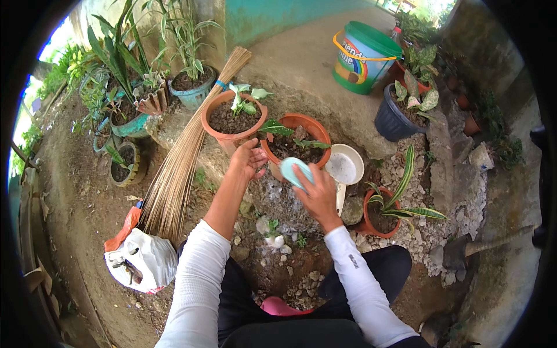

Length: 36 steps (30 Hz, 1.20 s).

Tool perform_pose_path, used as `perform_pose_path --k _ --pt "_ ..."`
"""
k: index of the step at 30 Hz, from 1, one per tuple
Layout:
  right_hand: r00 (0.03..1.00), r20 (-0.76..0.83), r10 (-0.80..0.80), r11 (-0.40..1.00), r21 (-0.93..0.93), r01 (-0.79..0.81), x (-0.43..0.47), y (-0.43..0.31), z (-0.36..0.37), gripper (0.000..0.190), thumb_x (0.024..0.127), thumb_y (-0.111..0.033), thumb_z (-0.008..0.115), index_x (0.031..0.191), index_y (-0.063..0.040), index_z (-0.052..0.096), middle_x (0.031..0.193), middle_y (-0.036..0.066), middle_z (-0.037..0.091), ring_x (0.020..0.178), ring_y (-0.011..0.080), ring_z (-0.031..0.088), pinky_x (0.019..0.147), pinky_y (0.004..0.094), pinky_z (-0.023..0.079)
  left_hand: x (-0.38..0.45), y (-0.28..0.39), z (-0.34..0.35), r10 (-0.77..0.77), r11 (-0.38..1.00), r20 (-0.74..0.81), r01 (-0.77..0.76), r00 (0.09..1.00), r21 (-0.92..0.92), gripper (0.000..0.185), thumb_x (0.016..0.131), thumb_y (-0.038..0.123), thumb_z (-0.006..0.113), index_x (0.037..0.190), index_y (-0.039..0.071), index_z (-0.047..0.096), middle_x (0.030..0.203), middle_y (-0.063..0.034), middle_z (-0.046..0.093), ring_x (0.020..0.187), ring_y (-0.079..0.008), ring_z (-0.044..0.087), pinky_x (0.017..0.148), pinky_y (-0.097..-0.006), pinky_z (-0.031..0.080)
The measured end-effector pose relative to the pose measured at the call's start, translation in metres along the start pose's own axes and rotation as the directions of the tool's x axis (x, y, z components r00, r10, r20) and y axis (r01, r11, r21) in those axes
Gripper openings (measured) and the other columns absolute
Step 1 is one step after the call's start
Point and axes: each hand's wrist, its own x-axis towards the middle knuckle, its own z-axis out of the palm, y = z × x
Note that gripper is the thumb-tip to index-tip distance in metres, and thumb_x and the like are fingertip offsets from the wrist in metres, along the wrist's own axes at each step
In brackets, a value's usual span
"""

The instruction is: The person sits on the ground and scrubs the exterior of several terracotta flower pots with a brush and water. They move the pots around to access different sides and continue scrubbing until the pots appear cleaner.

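Observation:
My right hand grips a pale turquoise oval object, which looks like a scrub brush; its underside is hidden. It is held at the near side of an orange-brown plastic pot with dark soil and a leafy plant. Beside that pot's left wall is my left hand, palm turned towards it and fingers apart, holding nothing; whether it touches the pot I cannot tell. Just beyond my left hand stands a second terracotta-coloured pot with a pale-leaved plant. A white dipper lies right of the brush.
A stick broom leans left, near a white plastic bag. A lidded green bucket stands on the concrete ledge. At right are a black pot, an orange snake-plant pot, rubble and a wooden-handled tool.

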Motion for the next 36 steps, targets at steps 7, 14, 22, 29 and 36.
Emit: perform_pose_path --k 7,14,22,29,36 --pt "0.999 -0.043 0.01 1.0 0.011 -0.009 0.022 -0.013 0.014 0.056 0.083 -0.031 0.071 0.136 -0.018 0.06 0.12 0.012 0.055 0.093 0.0309 0.052 0.08 0.0423 0.044 -0.004 -0.012 0.015 0.015 0.996 -0.005 -0.015 1.0 0.09 0.017 0.098 0.034 0.06 0.097 0.017 0.064 0.091 -0.0008 0.063 0.098 -0.0206 0.059 0.086 -0.0507 0.038" --pt "0.98 -0.072 0.187 0.981 0.068 -0.182 0.021 -0.033 0.022 0.056 0.088 -0.034 0.068 0.139 -0.015 0.058 0.116 0.016 0.056 0.094 0.0328 0.054 0.082 0.0431 0.045 0.013 -0.009 -0.001 0.075 0.997 -0.058 -0.073 0.995 0.027 0.017 0.099 0.031 0.059 0.101 0.015 0.064 0.092 -0.0022 0.06 0.091 -0.0192 0.058 0.082 -0.0478 0.044" --pt "0.863 -0.191 0.467 0.882 0.035 -0.47 -0.009 0.015 0.009 0.061 0.09 -0.033 0.067 0.146 -0.015 0.049 0.119 0.021 0.053 0.102 0.0384 0.052 0.087 0.0465 0.045 -0.03 -0.061 0.056 0.334 0.934 -0.034 -0.325 0.942 0.147 0.012 0.103 0.018 0.052 0.101 0.01 0.043 0.086 -0.0061 0.057 0.061 -0.0173 0.061 0.051 -0.033 0.055" --pt "0.904 -0.194 0.382 0.923 0.126 -0.363 -0.012 -0.014 0.02 0.059 0.09 -0.03 0.068 0.144 -0.012 0.051 0.12 0.019 0.051 0.101 0.0371 0.052 0.09 0.0454 0.045 -0.017 -0.055 0.031 0.268 0.954 0.124 -0.282 0.955 0.106 0.012 0.103 0.018 0.053 0.099 0.008 0.047 0.089 -0.0104 0.063 0.075 -0.0228 0.068 0.062 -0.0366 0.061" --pt "0.872 -0.168 0.459 0.882 -0.033 -0.471 -0.001 -0.008 0.017 0.062 0.089 -0.036 0.066 0.143 -0.009 0.051 0.111 0.019 0.051 0.092 0.0335 0.053 0.072 0.0436 0.048 -0.017 -0.03 0.018 0.127 0.96 0.272 -0.188 0.954 0.21 0.018 0.103 0.013 0.041 0.101 0.0 0.053 0.092 -0.0197 0.066 0.087 -0.03 0.069 0.083 -0.05 0.059"
